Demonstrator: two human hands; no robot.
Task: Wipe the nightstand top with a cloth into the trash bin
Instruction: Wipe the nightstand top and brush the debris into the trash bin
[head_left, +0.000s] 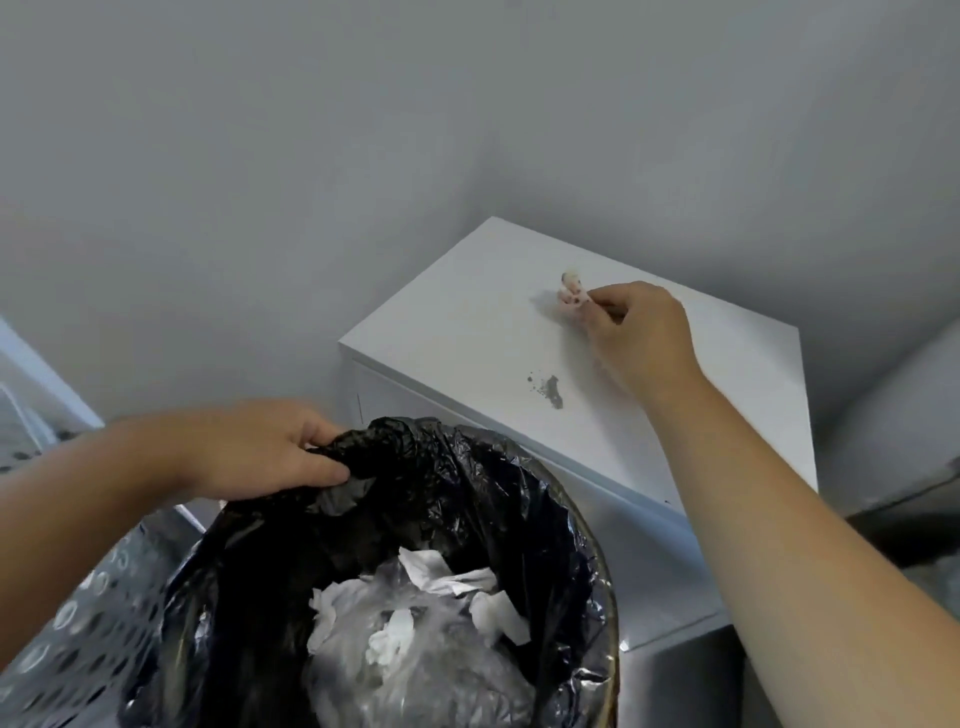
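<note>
**A:** Starting at the bottom of the frame: trash bin (597, 623) with black liner (467, 493), already holding crumpled white tissues (441, 597) and some clear plastic. Parked tight against the near edge of the nightstand (467, 322), rim just below the top. Probably so crumbs can go straight off the edge and in?

**B:** Yep, looks that way. Left hand (260, 447), middle left, clamped on a bunched fold of the liner at the far rim. Guessing that's to keep the mouth open and steady.

**A:** And further up, on the white top: dark smear of dirt (550, 389) near the middle, not yet wiped.

**B:** Beyond that, right hand (639, 332) in the upper right, fingertips pinched shut on a small stained cloth (571, 296), pressed down on the surface. Sitting behind the dirt, so a pull toward the bin should drag it along. Plain grey wall behind, nothing else up there.
</note>
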